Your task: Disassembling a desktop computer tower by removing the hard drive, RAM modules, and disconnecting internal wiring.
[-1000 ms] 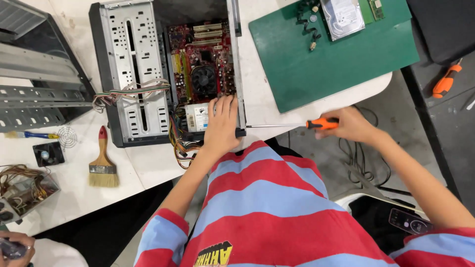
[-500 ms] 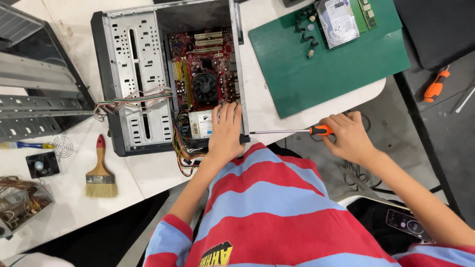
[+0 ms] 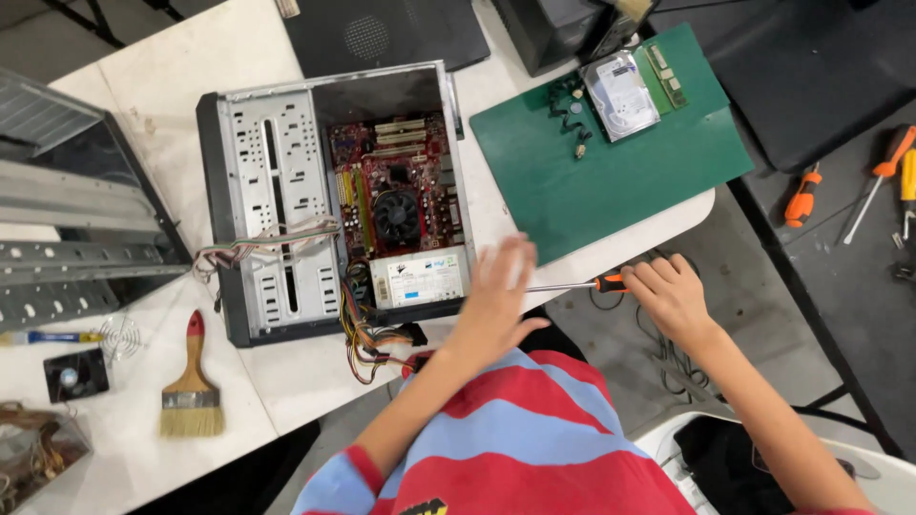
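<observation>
On the white desk (image 3: 286, 381) an open computer case (image 3: 334, 200) lies at centre, a green mat (image 3: 611, 181) right of it, while the left hand (image 3: 496, 300), open and blurred, hovers beside the case and the right hand (image 3: 673, 300) grips an orange-handled screwdriver (image 3: 582, 284) between them.

label (image 3: 418, 278) white-blue rectangle, on power supply | label (image 3: 620, 93) white, on hard drive

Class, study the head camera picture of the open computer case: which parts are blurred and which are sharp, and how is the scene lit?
In the head view, the left hand is smeared by motion blur over the case edge; the right hand, gripping the orange-handled screwdriver, is sharper; the open computer case and green mat are crisp; light is even and soft, with weak shadows and no strong glare.
</observation>
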